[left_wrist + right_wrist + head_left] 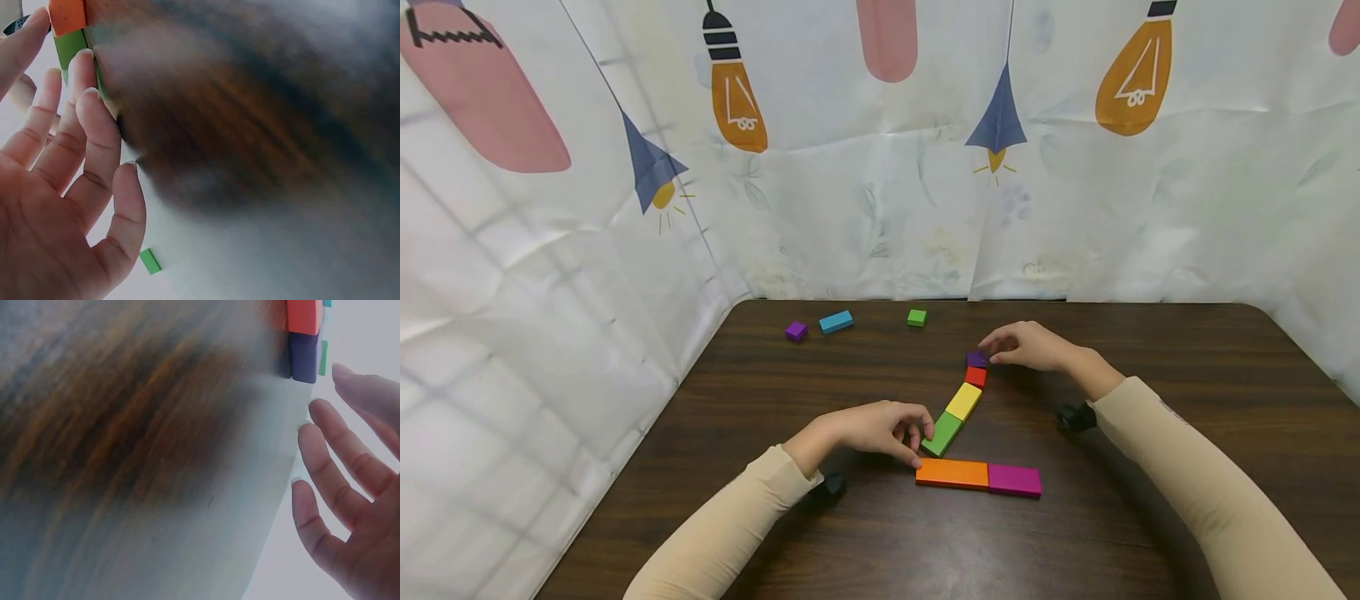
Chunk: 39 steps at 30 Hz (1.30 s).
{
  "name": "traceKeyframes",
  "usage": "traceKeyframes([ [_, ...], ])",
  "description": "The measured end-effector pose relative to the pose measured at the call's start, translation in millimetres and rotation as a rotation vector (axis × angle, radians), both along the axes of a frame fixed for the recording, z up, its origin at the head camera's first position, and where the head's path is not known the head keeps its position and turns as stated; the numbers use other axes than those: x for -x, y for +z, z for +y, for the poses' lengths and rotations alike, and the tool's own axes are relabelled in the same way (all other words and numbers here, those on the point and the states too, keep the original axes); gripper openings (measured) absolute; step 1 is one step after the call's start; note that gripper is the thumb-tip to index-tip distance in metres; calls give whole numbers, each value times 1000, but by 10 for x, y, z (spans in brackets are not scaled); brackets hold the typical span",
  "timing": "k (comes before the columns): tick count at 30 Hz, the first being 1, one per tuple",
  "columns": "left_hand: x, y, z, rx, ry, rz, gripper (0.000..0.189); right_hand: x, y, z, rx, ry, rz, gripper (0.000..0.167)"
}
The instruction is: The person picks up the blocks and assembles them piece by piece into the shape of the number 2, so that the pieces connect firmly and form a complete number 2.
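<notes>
A slanted row of blocks runs across the table: a dark purple block (pixel 976 358), a red block (pixel 975 377), a yellow block (pixel 964 402) and a green block (pixel 942 434). Below it, an orange block (pixel 952 473) lies end to end with a magenta block (pixel 1014 480). My left hand (pixel 880 429) has its thumb at the orange block's left end and its index finger by the green block, fingers loosely bent. At the row's far end, my right hand (pixel 1032 346) is beside the dark purple block, its fingers relaxed and apart in the right wrist view.
Toward the table's back edge lie a purple block (pixel 796 331), a blue block (pixel 836 322) and a small green block (pixel 917 317). A printed white curtain (pixel 880 208) hangs behind the dark wooden table (pixel 760 392).
</notes>
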<state>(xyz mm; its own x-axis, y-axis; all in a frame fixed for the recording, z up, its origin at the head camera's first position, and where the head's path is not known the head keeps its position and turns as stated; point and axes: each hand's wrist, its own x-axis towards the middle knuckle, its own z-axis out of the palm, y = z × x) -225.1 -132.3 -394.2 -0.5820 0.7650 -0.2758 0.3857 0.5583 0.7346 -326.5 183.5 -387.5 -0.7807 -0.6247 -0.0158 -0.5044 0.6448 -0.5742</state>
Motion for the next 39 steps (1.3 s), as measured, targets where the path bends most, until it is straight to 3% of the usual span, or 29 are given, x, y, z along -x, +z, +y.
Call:
traceKeyframes([
  [6, 21, 45, -79, -57, 26, 67, 20, -71, 18, 45, 14, -9, 41, 27],
  [9, 45, 130, -141, -97, 48, 125, 18, -127, 19, 60, 43, -14, 49, 26],
  [16, 102, 361, -367, -173, 176, 276, 16, -326, 44, 48, 106, -12, 40, 24],
  [20, 134, 429, -474, -193, 228, 308, 13, -442, 56, 50, 124, 2, 53, 23],
  [26, 238, 470, -583, -189, 305, 350, 9, -613, 74, 51, 159, 33, 58, 22],
  [33, 409, 494, -571, -221, 361, 409, 4, -826, 45, 117, 189, 62, 35, 26],
  [39, 526, 457, -544, -264, 455, 379, 5, -995, -6, 107, 184, 121, -7, 30],
])
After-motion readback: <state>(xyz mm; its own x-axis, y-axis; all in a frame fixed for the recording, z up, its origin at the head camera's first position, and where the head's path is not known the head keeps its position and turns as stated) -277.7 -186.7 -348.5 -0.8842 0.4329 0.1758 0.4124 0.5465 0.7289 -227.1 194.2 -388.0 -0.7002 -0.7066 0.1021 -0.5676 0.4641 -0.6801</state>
